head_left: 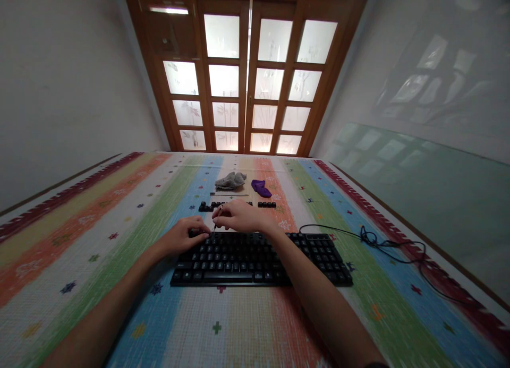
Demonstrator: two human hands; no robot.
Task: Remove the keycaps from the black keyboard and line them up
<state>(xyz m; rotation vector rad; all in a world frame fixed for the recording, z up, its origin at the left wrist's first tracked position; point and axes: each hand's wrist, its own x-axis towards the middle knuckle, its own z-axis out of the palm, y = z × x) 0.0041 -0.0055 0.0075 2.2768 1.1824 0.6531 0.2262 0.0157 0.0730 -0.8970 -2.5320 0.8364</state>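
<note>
A black keyboard point(235, 266) lies flat on the striped tablecloth. My left hand point(186, 235) is closed at its upper left corner, with thumb and fingers on the edge. Over the top row, my right hand point(239, 217) pinches a thin stick-like tool point(215, 227) that points down at the keyboard; its exact kind is too small to make out. Beyond the hands is a row of loose black keycaps point(266, 204), partly hidden by my right hand. Behind that row lies a thin rod point(233, 194) with a dark end.
A crumpled grey cloth point(230, 181) and a purple cloth point(261, 188) lie farther back. The keyboard's black cable point(382, 244) trails in a loose tangle to the right. White walls flank the table, and wood-framed glass doors point(247, 76) stand behind it.
</note>
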